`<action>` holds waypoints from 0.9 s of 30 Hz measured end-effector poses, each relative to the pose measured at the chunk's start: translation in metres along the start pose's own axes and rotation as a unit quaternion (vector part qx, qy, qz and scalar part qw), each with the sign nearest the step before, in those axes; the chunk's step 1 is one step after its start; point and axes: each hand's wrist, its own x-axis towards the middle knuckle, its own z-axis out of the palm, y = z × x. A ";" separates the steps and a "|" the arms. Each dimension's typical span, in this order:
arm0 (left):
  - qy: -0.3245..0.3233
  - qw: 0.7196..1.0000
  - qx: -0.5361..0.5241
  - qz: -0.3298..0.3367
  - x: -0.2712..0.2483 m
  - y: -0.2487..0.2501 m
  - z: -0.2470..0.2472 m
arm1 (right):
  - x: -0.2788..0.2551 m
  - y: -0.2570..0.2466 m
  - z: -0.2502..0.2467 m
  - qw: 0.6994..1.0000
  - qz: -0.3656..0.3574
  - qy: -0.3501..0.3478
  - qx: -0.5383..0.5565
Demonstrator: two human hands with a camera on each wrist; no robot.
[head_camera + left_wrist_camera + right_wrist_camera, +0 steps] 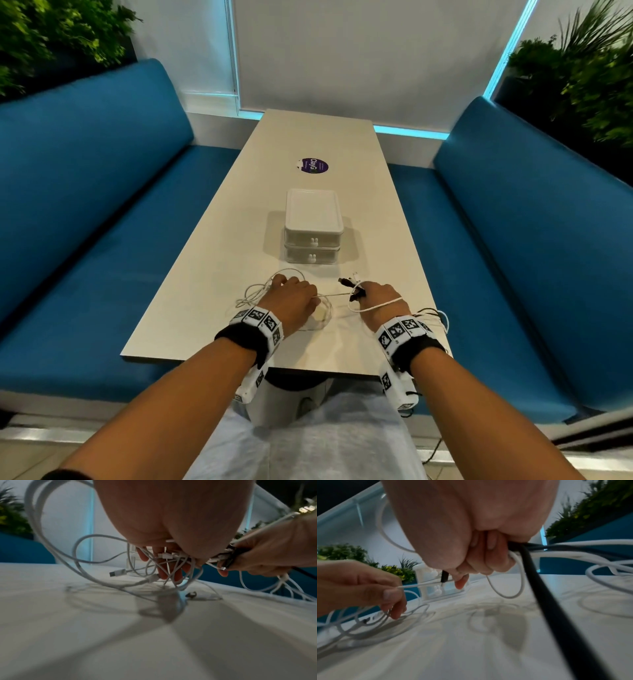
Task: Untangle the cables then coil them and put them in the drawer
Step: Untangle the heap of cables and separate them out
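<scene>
We see both hands low over the near end of the pale counter, working a tangle of cables. Our left hand curls its grip around a bunch of white cables, thumb and forefinger pinching one thin white strand that runs taut across to our right hand. More white loops spill onto the counter to the left of that hand, and a free white USB plug hangs just above the surface.

Our right hand's grip is closed around a black cable together with a white cable, whose loop droops below the fingers; connector ends stick out past the knuckles. Further loops trail off the counter's right edge behind that wrist.

Just beyond the hands stands a small white two-drawer unit, both drawers closed. A round purple sticker lies farther along the counter, between blue benches.
</scene>
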 end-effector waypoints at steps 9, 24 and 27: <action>0.040 0.993 -0.107 -0.033 -0.001 0.001 0.003 | 0.006 0.000 -0.003 0.998 0.047 0.036 0.035; 0.069 0.991 -0.104 -0.052 -0.014 -0.011 -0.009 | 0.012 0.042 -0.023 0.981 0.154 0.052 0.108; 0.102 0.987 -0.118 -0.039 -0.008 0.005 -0.015 | 0.008 0.033 -0.024 0.987 0.113 0.055 0.095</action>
